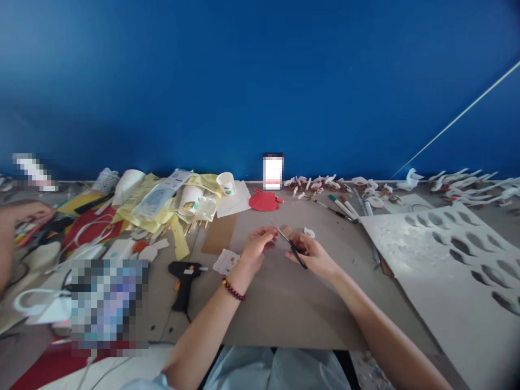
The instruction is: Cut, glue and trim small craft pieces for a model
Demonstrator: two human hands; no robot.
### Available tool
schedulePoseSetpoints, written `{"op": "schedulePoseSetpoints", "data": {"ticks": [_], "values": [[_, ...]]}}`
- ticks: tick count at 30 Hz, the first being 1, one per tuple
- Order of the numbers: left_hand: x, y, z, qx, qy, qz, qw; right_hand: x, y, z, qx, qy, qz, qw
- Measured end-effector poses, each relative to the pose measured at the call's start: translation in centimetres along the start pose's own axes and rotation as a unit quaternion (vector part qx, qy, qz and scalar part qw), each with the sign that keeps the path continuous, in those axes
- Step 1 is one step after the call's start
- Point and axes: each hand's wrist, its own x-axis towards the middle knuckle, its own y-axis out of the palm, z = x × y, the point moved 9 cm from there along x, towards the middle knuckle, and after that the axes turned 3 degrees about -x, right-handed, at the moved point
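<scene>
the scissors [290, 244] are located at mid-table [292, 309], between the near and back edges. the right hand [312, 254] has its fingers closed around the handles. the left hand [257, 250] has its fingers curled beside the blade tips; whether they grip a piece cannot be determined. caution: a slip of the right grip could drive the tips into the left fingers. a leftward sweep of the left arm could knock the glue gun [185, 283]. the blade opening is too small to verify.

Dark red beaded bracelet [233, 293] — pale blue clothing [280, 371]
</scene>
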Motion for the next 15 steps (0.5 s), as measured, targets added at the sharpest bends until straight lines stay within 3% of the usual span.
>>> {"op": "schedulePoseSetpoints", "data": {"ticks": [9,15], "values": [[0.2,-0.7,-0.1,0.012,0.009,-0.043,0.999,0.2,-0.3,-0.8,0.008,0.026,-0.012,1.000],[0.2,-0.8,-0.2,0.020,0.016,-0.039,0.999,0.2,-0.2,-1.3,0.052,0.051,-0.005,0.997]]}}
